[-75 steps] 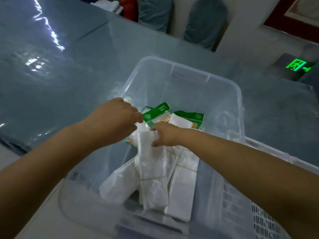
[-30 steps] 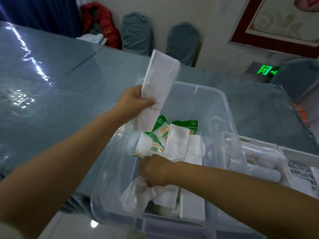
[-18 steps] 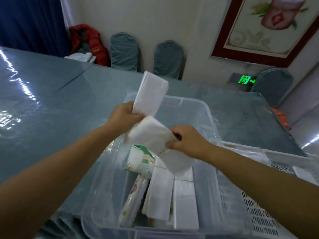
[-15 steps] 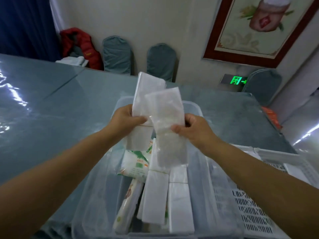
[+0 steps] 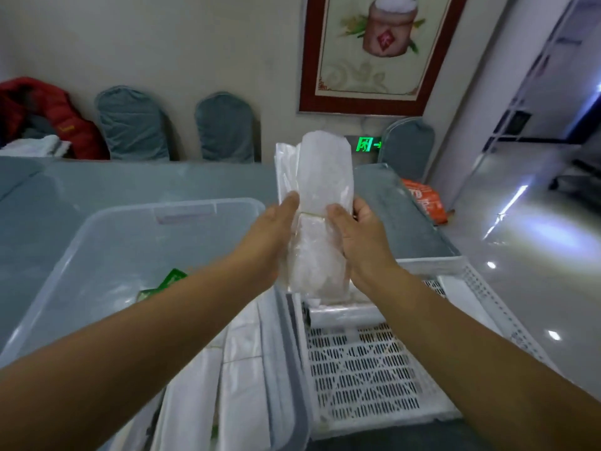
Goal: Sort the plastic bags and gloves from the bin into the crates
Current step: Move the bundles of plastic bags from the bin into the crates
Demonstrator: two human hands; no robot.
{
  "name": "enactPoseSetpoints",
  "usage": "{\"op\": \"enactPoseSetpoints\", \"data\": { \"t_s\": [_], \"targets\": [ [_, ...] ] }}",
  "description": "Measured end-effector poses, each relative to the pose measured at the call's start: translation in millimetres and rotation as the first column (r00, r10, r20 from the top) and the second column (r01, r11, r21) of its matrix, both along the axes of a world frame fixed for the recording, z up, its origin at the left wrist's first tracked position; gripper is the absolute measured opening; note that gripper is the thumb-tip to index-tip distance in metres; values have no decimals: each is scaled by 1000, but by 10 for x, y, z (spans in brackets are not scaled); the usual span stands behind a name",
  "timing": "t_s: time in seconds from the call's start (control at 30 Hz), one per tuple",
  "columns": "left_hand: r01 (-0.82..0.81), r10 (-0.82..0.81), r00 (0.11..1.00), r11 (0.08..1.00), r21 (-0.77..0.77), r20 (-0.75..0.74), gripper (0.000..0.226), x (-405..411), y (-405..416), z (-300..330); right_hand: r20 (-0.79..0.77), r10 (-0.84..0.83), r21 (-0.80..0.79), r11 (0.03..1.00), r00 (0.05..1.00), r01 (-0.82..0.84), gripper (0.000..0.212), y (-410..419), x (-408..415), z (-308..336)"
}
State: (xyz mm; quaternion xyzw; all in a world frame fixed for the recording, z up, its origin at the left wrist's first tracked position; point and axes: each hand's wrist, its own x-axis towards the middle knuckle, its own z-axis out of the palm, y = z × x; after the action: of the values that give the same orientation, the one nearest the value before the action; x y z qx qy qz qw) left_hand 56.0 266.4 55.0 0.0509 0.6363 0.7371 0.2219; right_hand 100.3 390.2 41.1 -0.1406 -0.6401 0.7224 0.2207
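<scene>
Two white banded packs of plastic bags [image 5: 317, 203] stand upright, one pressed against the other, between my hands. My left hand [image 5: 266, 242] grips their left edge and my right hand [image 5: 361, 237] grips the right edge. They hang above the far end of the white slotted crate [image 5: 361, 372], which has a clear wrapped pack [image 5: 341, 315] lying at its far end. On the left stands the clear plastic bin [image 5: 97, 236] with more white packs [image 5: 240, 362] and a green-printed packet [image 5: 169, 279] inside.
The bin and crate rest on a grey-blue covered table [image 5: 156, 180]. Grey chairs [image 5: 224, 128] line the far wall, with a red jacket [image 5: 42, 109] at the left. An orange bag [image 5: 426, 200] lies on the shiny floor at the right.
Each hand lifted a white pack out of the bin. I brought the two packs together and carried them right, from over the bin to over the crate.
</scene>
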Motion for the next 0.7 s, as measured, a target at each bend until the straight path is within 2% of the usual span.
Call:
{"op": "enactPoseSetpoints", "data": {
  "t_s": [0.1, 0.3, 0.43, 0.5, 0.57, 0.63, 0.67, 0.7],
  "targets": [
    [116, -113, 991, 993, 38, -68, 26, 210, 608, -35, 57, -1, -6, 1000, 998, 2, 14, 518, 206, -64],
    [204, -208, 975, 977, -56, -80, 29, 555, 1906, -191, 138, -1, -203, 979, 990, 29, 19, 1788, 582, -246],
    [217, -237, 965, 963, -159, -116, 33, 717, 2728, -438, 230, -30, -182, 981, 973, 74, 30, 2628, 865, -421],
    [297, -322, 941, 934, -200, -103, 33, 772, 3039, -617, 269, -49, -171, 980, 962, 98, 33, 2974, 989, -537],
    [347, -385, 919, 891, -294, -81, 30, 820, 3219, -844, 335, -101, -126, 981, 937, 151, 37, 3255, 1115, -674],
    [299, -419, 895, 816, -495, -150, 27, 864, 3250, -1122, 386, -154, -74, 978, 910, 197, 38, 3495, 1252, -836],
    [259, -481, 852, 729, -633, -206, 28, 885, 3231, -1273, 403, -175, -67, 973, 898, 219, 38, 3604, 1319, -918],
    [208, -581, 779, 592, -779, -233, 30, 919, 3195, -1419, 422, -197, -57, 968, 885, 243, 38, 3704, 1385, -994]
  ]
}}
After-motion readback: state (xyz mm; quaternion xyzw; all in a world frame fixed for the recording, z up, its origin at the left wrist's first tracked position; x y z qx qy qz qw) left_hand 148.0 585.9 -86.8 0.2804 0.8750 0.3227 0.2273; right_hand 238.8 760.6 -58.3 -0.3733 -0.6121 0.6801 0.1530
